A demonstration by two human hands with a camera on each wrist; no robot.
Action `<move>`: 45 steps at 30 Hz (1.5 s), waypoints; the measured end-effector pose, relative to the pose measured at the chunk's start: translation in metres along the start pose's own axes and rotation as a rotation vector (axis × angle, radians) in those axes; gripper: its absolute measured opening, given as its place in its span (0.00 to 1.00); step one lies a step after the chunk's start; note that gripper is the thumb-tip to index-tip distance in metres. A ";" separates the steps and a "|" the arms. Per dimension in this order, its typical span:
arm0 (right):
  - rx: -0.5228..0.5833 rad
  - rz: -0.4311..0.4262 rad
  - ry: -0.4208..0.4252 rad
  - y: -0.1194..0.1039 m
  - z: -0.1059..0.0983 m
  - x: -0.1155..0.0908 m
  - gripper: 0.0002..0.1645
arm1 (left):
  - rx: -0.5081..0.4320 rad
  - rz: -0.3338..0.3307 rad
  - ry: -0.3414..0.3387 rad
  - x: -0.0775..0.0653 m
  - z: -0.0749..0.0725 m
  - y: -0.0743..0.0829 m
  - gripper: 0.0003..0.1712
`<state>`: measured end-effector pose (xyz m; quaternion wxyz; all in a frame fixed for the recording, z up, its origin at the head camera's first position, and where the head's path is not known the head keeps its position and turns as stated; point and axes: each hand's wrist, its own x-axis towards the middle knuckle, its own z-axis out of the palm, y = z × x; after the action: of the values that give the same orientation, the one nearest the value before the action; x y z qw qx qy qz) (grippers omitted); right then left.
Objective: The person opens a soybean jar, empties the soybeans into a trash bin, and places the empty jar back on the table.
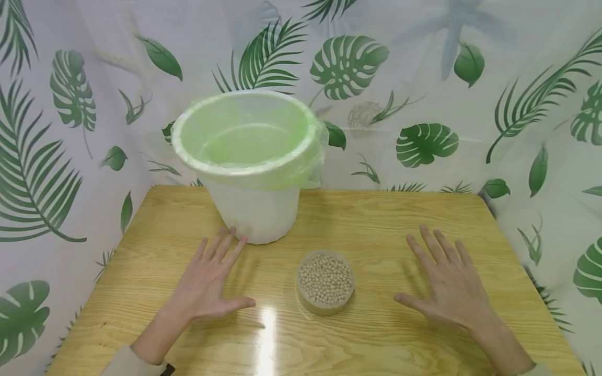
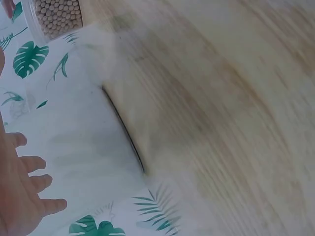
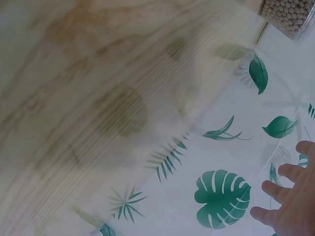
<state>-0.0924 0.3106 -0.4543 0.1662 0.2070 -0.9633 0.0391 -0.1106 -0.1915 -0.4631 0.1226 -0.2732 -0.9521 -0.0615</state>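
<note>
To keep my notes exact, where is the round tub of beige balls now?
In the head view, the round tub stands on the table between the left hand and the right hand, in front and to the right of the white bucket.

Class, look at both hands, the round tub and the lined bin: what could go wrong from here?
1. The tub looks filled nearly to its rim with round beads, so a bump might send some rolling across the table.
2. The left hand has its fingertips close by the base of the bin; a forward push might shift it.
3. The liner hangs over the bin's rim, so a snag might drag it loose.
</note>
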 end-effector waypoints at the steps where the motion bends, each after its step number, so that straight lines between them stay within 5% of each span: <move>1: 0.004 0.000 -0.006 -0.001 0.000 0.000 0.73 | -0.010 0.000 0.000 0.000 0.001 0.001 0.73; 8: 0.039 -0.005 -0.055 -0.015 -0.003 0.006 0.73 | -0.099 0.007 -0.006 0.006 0.010 0.008 0.73; 17: 0.090 -0.054 -0.119 -0.037 0.002 0.019 0.74 | -0.362 0.021 -0.054 0.016 0.028 0.025 0.73; 26: 0.112 -0.141 -0.126 -0.056 0.009 0.030 0.73 | -0.538 -0.049 -0.142 0.029 0.046 0.045 0.74; 32: 0.124 -0.191 -0.136 -0.068 0.016 0.036 0.69 | -0.606 -0.075 -0.205 0.037 0.056 0.057 0.73; 45: 0.125 -0.270 -0.178 -0.094 0.031 0.049 0.67 | -0.673 0.002 -0.281 0.050 0.076 0.073 0.74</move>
<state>-0.1055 0.2011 -0.4665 0.0705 0.3472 -0.9333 0.0579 -0.1281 -0.0908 -0.5188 -0.1060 -0.3052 -0.8857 -0.3334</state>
